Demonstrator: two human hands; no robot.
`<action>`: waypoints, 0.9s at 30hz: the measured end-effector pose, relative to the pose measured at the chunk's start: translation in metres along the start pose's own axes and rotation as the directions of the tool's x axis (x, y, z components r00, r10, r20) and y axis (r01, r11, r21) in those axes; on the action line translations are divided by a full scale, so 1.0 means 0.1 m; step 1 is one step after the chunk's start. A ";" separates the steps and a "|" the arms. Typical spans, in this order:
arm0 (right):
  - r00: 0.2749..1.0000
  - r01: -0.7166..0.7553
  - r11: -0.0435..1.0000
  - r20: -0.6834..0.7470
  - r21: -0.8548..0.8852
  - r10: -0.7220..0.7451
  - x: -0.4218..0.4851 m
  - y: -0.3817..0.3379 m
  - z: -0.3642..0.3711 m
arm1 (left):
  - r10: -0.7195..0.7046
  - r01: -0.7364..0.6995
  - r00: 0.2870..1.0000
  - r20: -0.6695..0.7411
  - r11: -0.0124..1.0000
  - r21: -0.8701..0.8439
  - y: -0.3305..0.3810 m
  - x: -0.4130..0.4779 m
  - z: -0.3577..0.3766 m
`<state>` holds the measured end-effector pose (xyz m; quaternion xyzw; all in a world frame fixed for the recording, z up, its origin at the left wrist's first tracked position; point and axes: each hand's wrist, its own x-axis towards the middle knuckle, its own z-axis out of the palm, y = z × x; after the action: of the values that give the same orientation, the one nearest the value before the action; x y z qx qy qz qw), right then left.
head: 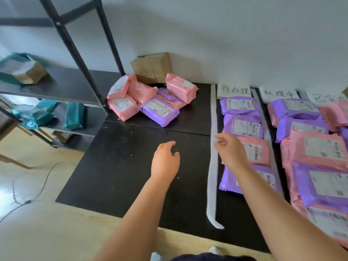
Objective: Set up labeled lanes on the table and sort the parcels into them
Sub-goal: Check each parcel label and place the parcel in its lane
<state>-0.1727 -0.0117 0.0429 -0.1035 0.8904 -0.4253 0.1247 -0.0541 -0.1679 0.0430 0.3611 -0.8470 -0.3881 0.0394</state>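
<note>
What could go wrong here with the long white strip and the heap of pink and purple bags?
1. The long white strip already curls at its near end; the right hand next to it might knock it crooked.
2. The loose heap of pink and purple plastic parcels leans together, so pulling one out may tumble others toward the black table's left edge.

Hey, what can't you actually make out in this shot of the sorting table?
All in the head view:
1. Third label: cut by the right edge, last character missing.
2. Sticker print on the piled parcels: too small, blurred.
3. Nearest purple parcel beside the white strip: partly under the right forearm.
4. Right hand: unclear whether it pinches the white strip.
</note>
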 end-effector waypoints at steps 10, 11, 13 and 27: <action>0.995 -0.099 0.995 0.015 -0.007 0.099 0.01 -0.94 1.24 | 0.044 -0.045 0.998 0.036 0.999 0.026 -0.77 0.82 -1.05; 0.994 -0.107 0.994 0.004 -0.015 0.107 0.02 -1.01 1.29 | 0.056 -0.057 0.997 0.056 0.998 0.027 -0.81 0.88 -1.10; 0.993 -0.116 0.993 -0.024 -0.028 0.115 0.06 -1.09 1.36 | 0.076 -0.079 0.993 0.088 0.996 0.035 -0.86 1.02 -1.16; 0.956 -0.263 0.946 0.084 -0.188 0.282 1.06 -1.05 1.76 | 0.069 -0.087 0.987 0.144 0.988 0.126 -0.77 1.98 -0.94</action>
<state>-0.2099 -0.2364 0.0042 -0.0130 0.9218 -0.3181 0.2213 -0.1226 -0.3881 0.0127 0.3015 -0.8849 -0.3539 -0.0285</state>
